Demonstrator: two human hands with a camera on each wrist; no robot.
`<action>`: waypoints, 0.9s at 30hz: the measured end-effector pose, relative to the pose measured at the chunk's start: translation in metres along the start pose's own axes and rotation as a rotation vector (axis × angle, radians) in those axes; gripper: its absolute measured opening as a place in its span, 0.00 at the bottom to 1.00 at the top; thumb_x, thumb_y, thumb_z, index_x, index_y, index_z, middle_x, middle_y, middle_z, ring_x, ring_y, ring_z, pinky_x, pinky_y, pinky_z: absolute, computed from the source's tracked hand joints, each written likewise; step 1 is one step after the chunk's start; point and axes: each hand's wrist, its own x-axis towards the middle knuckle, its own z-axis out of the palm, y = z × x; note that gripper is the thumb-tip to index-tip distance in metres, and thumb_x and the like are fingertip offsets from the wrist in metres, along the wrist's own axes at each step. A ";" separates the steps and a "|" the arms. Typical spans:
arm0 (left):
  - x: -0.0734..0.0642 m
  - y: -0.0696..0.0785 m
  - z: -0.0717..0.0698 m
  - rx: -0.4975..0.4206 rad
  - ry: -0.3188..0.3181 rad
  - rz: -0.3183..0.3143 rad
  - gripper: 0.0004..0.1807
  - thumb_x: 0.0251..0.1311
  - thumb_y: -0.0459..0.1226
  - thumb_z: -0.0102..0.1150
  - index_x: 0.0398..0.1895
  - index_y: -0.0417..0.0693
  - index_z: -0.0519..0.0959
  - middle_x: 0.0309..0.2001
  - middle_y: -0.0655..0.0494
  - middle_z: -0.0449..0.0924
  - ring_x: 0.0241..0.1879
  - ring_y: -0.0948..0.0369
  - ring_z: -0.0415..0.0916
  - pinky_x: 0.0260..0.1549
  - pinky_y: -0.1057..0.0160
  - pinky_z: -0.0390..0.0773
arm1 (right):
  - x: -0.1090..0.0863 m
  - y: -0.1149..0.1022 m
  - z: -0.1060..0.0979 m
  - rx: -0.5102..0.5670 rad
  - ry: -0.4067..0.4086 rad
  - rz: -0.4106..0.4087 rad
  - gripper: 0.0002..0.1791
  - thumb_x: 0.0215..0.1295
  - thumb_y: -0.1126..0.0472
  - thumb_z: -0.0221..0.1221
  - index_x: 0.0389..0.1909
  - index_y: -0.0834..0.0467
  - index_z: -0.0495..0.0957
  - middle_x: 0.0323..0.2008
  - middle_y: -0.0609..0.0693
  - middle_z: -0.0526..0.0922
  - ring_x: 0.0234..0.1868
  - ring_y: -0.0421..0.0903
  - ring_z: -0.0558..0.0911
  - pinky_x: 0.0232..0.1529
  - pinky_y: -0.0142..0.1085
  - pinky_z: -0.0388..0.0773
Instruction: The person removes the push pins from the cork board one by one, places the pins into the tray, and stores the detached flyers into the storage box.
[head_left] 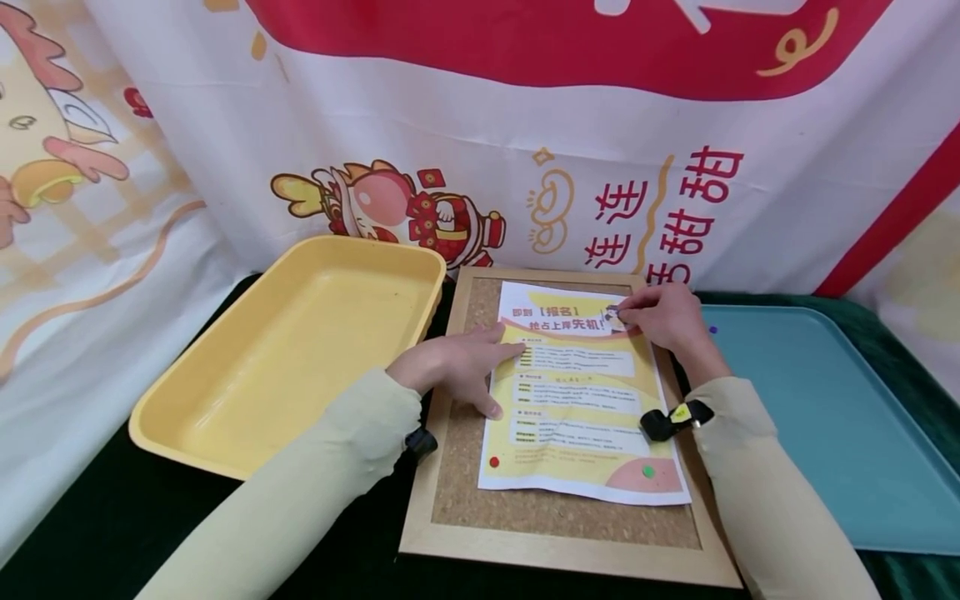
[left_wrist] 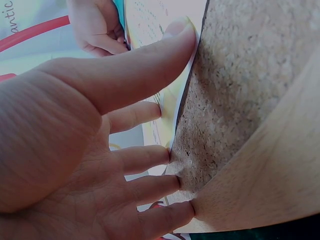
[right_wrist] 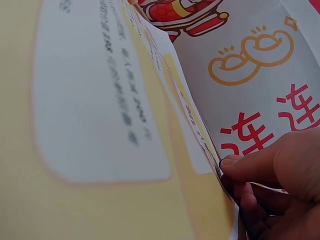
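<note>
A yellow printed poster lies on a wood-framed cork board. A red thumbtack sits in its lower left corner, a green thumbtack in the lower right. My left hand rests with spread, straight fingers across the poster's left edge; in the left wrist view its thumb lies on the paper and other fingertips reach the cork and frame. At the poster's upper right corner, my right hand pinches a small dark-rimmed thumbtack, mostly hidden by the thumb and fingers.
A yellow tray stands to the left of the board. On the right is a blue tray with a small purple tack near its far left. A printed cloth hangs behind, and dark green cloth covers the table.
</note>
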 end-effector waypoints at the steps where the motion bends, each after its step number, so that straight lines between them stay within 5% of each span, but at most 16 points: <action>1: 0.001 0.001 0.000 -0.001 0.000 0.002 0.53 0.66 0.49 0.72 0.88 0.61 0.51 0.89 0.49 0.33 0.88 0.48 0.32 0.86 0.47 0.41 | 0.000 0.001 -0.001 -0.002 0.002 0.000 0.13 0.76 0.59 0.64 0.54 0.60 0.88 0.52 0.61 0.86 0.42 0.51 0.88 0.44 0.37 0.84; 13: -0.001 0.001 -0.002 -0.001 -0.008 -0.013 0.53 0.66 0.50 0.72 0.88 0.61 0.51 0.89 0.49 0.33 0.88 0.49 0.32 0.86 0.47 0.42 | 0.001 -0.001 -0.007 -0.002 0.005 0.018 0.14 0.76 0.56 0.64 0.55 0.59 0.87 0.57 0.62 0.83 0.57 0.57 0.75 0.48 0.42 0.74; 27: 0.000 0.000 -0.001 -0.013 -0.009 -0.016 0.53 0.66 0.50 0.72 0.88 0.62 0.51 0.89 0.50 0.33 0.88 0.49 0.31 0.86 0.46 0.40 | 0.000 -0.006 -0.016 0.057 0.054 0.087 0.17 0.77 0.57 0.62 0.60 0.60 0.85 0.62 0.64 0.81 0.58 0.58 0.79 0.53 0.43 0.83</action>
